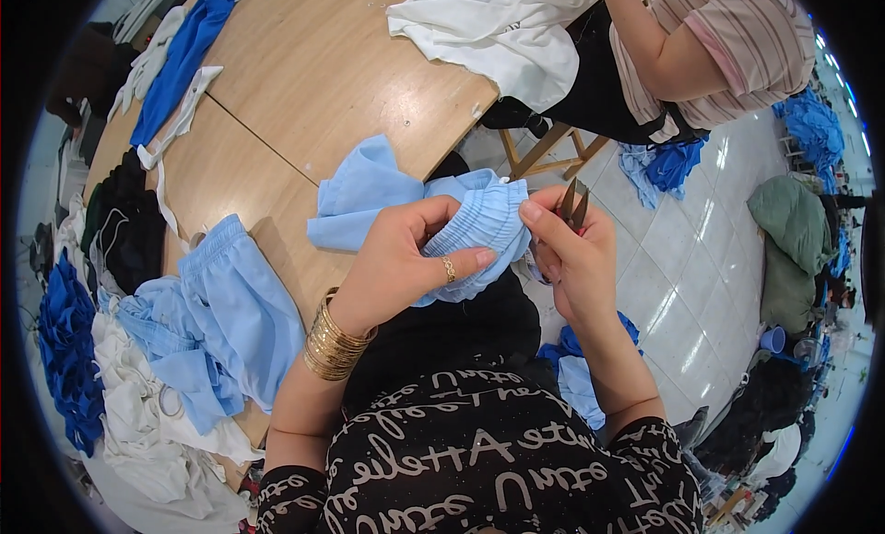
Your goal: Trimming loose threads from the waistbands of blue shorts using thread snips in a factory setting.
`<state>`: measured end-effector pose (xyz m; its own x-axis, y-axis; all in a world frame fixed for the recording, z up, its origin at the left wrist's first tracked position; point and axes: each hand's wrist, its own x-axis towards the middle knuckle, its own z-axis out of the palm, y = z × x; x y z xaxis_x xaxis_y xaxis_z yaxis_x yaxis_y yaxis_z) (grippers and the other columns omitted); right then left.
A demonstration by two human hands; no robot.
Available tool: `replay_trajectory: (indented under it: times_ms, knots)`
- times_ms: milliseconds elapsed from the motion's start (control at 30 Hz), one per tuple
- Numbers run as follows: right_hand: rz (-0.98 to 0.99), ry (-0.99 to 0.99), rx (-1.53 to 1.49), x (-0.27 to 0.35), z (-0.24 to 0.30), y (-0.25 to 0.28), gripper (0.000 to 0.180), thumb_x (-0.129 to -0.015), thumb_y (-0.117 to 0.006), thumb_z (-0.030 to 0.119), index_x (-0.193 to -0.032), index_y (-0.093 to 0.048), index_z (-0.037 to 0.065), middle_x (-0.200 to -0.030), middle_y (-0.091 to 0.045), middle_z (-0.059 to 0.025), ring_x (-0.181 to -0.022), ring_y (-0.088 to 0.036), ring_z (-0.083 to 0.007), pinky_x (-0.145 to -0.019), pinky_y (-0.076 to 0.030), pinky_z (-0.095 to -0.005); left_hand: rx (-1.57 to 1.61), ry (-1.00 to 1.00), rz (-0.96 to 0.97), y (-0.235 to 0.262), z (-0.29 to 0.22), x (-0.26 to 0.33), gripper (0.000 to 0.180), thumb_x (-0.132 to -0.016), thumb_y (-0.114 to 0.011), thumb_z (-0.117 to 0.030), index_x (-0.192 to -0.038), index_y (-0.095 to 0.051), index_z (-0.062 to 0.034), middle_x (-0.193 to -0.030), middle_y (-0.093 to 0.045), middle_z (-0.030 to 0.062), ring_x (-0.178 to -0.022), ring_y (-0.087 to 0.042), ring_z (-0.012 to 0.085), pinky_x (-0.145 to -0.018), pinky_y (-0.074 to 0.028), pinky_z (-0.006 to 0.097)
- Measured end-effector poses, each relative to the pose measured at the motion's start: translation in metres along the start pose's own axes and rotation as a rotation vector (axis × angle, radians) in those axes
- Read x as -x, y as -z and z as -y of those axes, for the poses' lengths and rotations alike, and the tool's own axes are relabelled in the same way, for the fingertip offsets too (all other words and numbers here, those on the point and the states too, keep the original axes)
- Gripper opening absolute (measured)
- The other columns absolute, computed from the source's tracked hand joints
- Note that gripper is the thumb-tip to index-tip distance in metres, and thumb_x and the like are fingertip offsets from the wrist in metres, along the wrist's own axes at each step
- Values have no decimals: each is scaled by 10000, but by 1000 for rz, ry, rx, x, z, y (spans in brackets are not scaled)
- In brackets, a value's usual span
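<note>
My left hand (406,257) grips a light blue garment (479,222) by its gathered elastic band, thumb laid across the folds. A gold ring and several gold bangles are on that hand and wrist. My right hand (573,257) pinches the band's right edge and holds small metal thread snips (573,205), blades pointing up. The rest of the garment trails left onto the wooden table (313,64).
More light blue garments (217,326) and white cloth (157,433) pile at the table's left, with dark blue pieces (64,350) and black fabric (129,220). Another person (701,45) sits across with white fabric (502,31) by a wooden stool (548,147). Blue scraps lie on the tiled floor.
</note>
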<state>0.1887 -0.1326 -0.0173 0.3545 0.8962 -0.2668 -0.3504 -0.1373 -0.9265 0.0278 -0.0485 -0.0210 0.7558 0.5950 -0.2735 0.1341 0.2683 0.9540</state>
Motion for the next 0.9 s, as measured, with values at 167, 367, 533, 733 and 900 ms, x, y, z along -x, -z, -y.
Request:
replay_trajectory:
  times_ms: [167, 367, 533, 733, 900]
  knots:
    - [9, 13, 40, 3, 0, 2, 113, -817, -636, 129, -806, -600, 22, -632, -495, 64, -532, -386, 6, -448, -250, -161, 163, 23, 28, -1, -2, 1, 305, -740, -704, -116, -989, -598, 26, -844, -621, 5, -738, -533, 38, -663, -448, 193]
    - [37, 431, 736, 2, 8, 8, 99, -768, -668, 97, -797, -609, 24, -686, -547, -26, -567, -495, -76, -486, -353, -199, 234, 28, 1, -3, 0, 3, 304, -743, -703, -117, -998, -610, 21, -868, -636, 22, -755, -558, 45, -674, -457, 194]
    - [22, 762, 922, 13, 23, 1, 149, -696, -688, -1, -821, -633, 60, -722, -555, -54, -561, -542, -142, -477, -415, -232, 214, 19, -14, -5, -3, 4, 284, -745, -703, -119, -978, -617, 19, -845, -636, 19, -745, -555, 41, -663, -458, 191]
    - [118, 947, 967, 8, 12, 6, 165, -679, -693, -17, -824, -652, 50, -737, -574, -46, -547, -522, -103, -435, -364, -198, 211, 32, 7, -6, -3, 3, 280, -748, -703, -119, -974, -615, 19, -832, -629, 10, -722, -542, 34, -649, -453, 183]
    - [137, 938, 999, 5, 8, 7, 126, -729, -640, -33, -825, -601, 39, -773, -548, -63, -581, -521, -129, -469, -377, -205, 263, 46, 9, -8, -1, 1, 283, -754, -695, -120, -988, -613, 17, -850, -632, 16, -732, -550, 40, -651, -455, 188]
